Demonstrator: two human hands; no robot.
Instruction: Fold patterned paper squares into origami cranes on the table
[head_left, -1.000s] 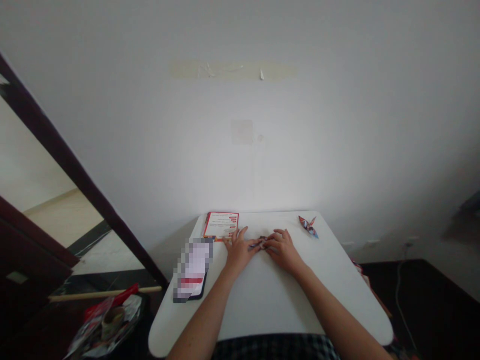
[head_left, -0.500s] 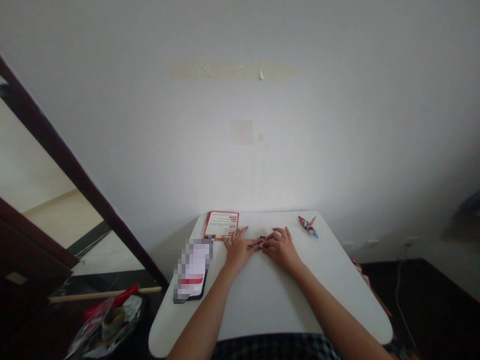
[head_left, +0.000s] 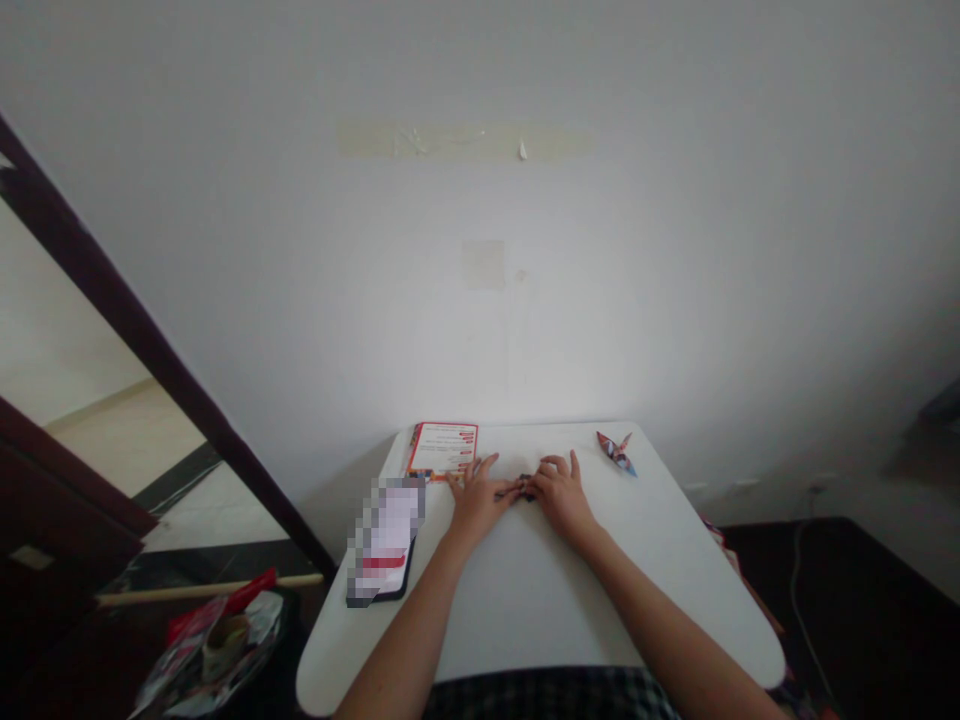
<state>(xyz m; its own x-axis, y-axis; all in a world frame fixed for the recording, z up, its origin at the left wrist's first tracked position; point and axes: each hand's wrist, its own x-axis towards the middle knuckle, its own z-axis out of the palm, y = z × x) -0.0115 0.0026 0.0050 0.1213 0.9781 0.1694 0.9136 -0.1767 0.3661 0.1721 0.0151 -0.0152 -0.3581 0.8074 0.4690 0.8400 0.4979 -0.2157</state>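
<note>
Between my two hands, on the white table (head_left: 536,590), lies a small piece of folded paper (head_left: 527,489), dark and patterned and mostly covered by fingers. My left hand (head_left: 478,498) has its thumb and a finger on the paper's left end, while its other fingers spread out over the table and the lower edge of a printed sheet (head_left: 444,447). The fingertips of my right hand (head_left: 560,496) are bent and closed on the paper's right end. Beyond the right hand sits a folded paper crane (head_left: 616,455) in red and blue.
A phone (head_left: 386,545), blurred by pixels, lies at the table's left side. The wall (head_left: 480,340) stands right behind the table. On the floor at the lower left is a bin (head_left: 217,650) lined with a bag, with a wooden stick (head_left: 210,590) by it.
My right hand's fingers have shifted slightly and draw closer together over the folded paper, which shows a darker side. My left hand has hardly moved.
</note>
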